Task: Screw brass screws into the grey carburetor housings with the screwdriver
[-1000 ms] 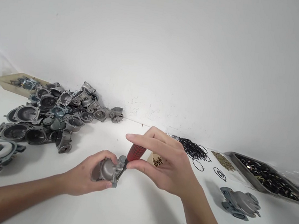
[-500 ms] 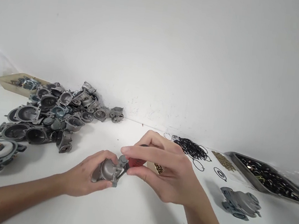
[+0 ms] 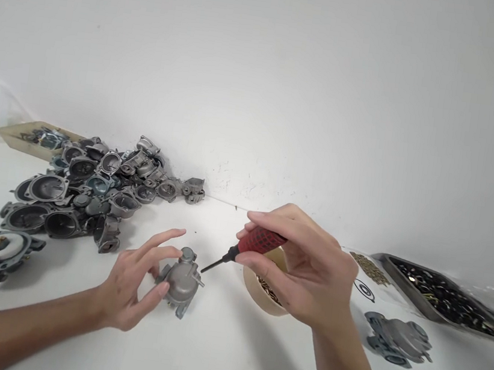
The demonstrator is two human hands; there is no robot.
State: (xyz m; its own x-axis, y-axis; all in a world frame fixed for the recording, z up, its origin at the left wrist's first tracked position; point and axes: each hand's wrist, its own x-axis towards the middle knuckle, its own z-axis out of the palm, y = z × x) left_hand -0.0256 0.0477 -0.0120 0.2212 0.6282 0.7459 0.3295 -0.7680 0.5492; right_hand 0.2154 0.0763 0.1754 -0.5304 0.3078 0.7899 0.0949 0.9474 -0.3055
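One white table (image 3: 206, 355) is bearing a heap of gray housings (image 3: 79, 196) at the left, perhaps for easy reaching. I'm seeing the left hand (image 3: 126, 290) holding its fingers wide, the right hand (image 3: 317, 273) gripping narrowly. A tan bowl (image 3: 255, 290) is sitting near the latter, probably also kept handy. Between both hands a metal part (image 3: 183, 281) is resting on the table, perhaps touching the left thumb. From the right fingers a red-handled screwdriver (image 3: 258, 240) is slanting, likely to point at the part.

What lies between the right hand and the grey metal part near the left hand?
In the head view, the dark screwdriver shaft runs from the right hand toward the grey metal part; whether it touches is unclear.
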